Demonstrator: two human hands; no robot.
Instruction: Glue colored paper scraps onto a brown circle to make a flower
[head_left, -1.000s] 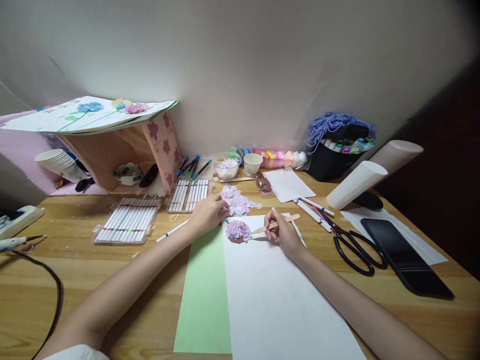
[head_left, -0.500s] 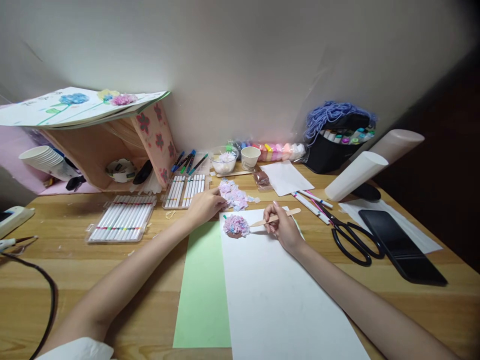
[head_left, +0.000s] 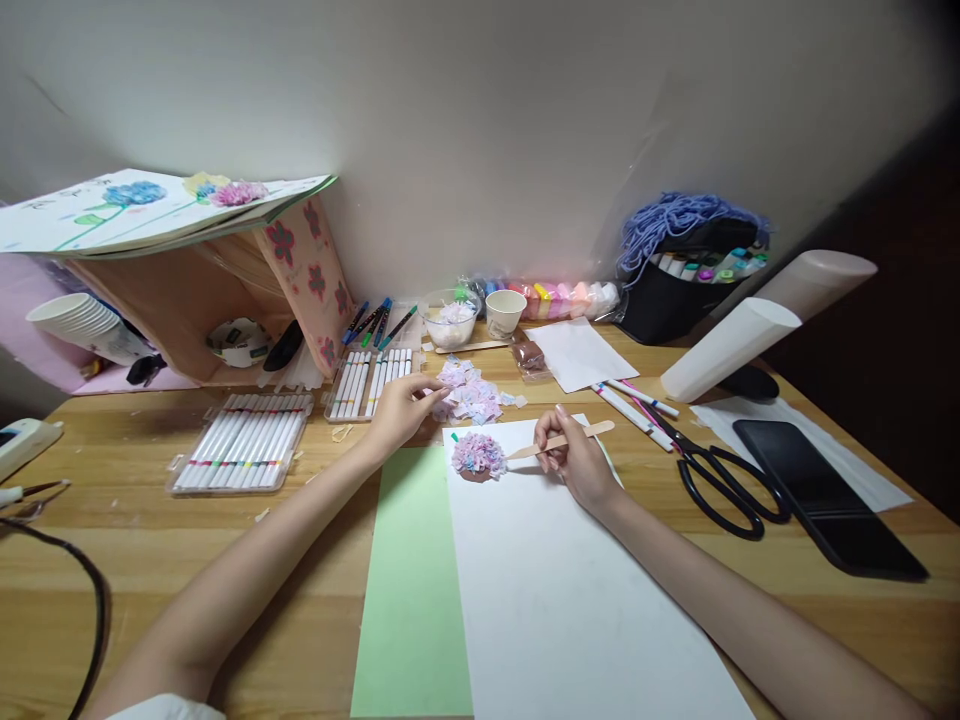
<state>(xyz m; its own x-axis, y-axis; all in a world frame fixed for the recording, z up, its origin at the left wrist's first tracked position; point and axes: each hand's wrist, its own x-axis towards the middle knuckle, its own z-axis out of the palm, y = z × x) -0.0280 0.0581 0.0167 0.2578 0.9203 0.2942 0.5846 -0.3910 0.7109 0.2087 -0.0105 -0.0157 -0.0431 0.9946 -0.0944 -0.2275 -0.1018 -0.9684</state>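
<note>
My left hand (head_left: 401,408) reaches to a heap of small pink and blue paper scraps (head_left: 471,392), fingers pinched at its left edge; whether a scrap is between them is too small to tell. My right hand (head_left: 576,455) grips a wooden stick (head_left: 559,442) whose tip points at a round pink-and-blue paper flower (head_left: 478,455) on a brown disc. The flower sits at the top of a white sheet (head_left: 555,580) that overlaps a green sheet (head_left: 411,580).
Two open marker cases (head_left: 244,440) (head_left: 371,383) lie to the left. Behind are a glass bowl (head_left: 451,327), a paper cup (head_left: 505,310) and clay pots (head_left: 562,298). Black scissors (head_left: 720,488), a phone (head_left: 825,510), paper rolls (head_left: 731,348) and a marker bag (head_left: 682,280) fill the right.
My left hand has lifted slightly and shifted at the scrap heap's edge. My right hand and stick stay by the flower. The view drifted a little.
</note>
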